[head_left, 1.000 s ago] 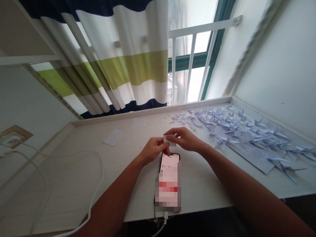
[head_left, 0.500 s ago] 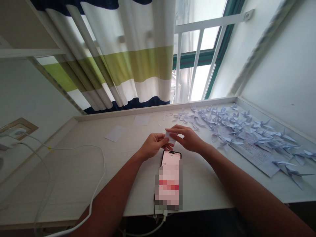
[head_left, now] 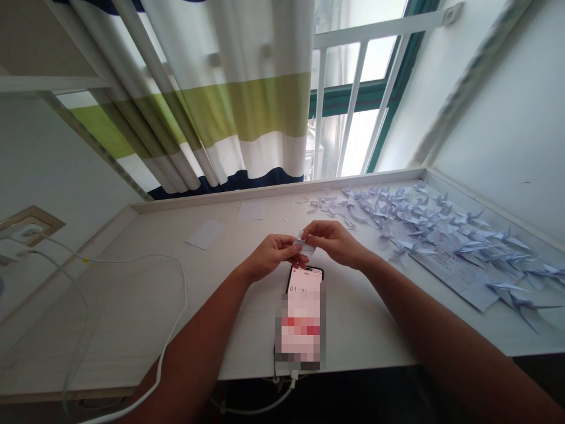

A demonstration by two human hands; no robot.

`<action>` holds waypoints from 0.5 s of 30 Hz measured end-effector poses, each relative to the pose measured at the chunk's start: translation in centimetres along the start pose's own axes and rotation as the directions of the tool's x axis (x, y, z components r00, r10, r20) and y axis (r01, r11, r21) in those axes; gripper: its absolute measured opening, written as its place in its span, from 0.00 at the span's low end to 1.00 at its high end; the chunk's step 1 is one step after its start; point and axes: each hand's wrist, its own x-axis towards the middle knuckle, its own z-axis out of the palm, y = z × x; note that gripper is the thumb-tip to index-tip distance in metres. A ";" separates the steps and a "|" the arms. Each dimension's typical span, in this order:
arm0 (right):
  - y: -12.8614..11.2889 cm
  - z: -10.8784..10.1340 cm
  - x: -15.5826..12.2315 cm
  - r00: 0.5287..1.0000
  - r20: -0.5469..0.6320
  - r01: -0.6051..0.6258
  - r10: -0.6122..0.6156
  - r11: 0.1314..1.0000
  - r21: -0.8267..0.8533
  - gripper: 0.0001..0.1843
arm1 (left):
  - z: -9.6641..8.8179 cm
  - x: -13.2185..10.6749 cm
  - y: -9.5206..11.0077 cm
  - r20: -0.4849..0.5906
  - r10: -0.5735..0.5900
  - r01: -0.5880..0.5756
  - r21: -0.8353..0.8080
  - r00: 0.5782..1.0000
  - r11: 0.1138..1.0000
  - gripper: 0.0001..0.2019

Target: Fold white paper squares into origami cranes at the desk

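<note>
Between my two hands is a small folded piece of white paper (head_left: 305,248), held just above the desk beyond the phone. My left hand (head_left: 279,252) pinches its left side, thumb on top and fingers beneath. My right hand (head_left: 329,238) grips its upper right edge between thumb and fingertips. Part of the paper is hidden by the fingers. Just below the hands lies a phone (head_left: 303,300) with a lit pinkish screen, partly blurred out, and a cable in its lower end.
Many folded paper cranes (head_left: 388,206) spread over the right side of the desk (head_left: 132,306), some on a printed sheet (head_left: 459,277). Two blank paper squares lie at the back left, one being a paper square (head_left: 205,234). A white cable (head_left: 185,288) loops across the left side.
My right fingers have drawn in closer around the paper's upper edge, and more of its lower right part shows. The view has shifted slightly.
</note>
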 end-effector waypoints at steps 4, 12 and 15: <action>0.5 0.1 0.0 1.000 0.000 0.008 -0.008 0.977 0.212 0.03 | -0.1 -0.2 0.1 0.060 -0.006 0.010 -0.072 0.998 0.997 0.20; 0.9 0.4 -0.2 1.000 -0.007 -0.021 0.025 0.955 0.296 0.06 | 0.8 -0.4 0.3 0.039 -0.053 0.055 -0.059 0.998 0.997 0.21; 0.8 0.5 -0.2 0.997 -0.038 -0.053 0.069 0.944 0.327 0.01 | 0.8 -0.5 0.4 0.046 -0.034 0.035 -0.033 0.998 0.999 0.19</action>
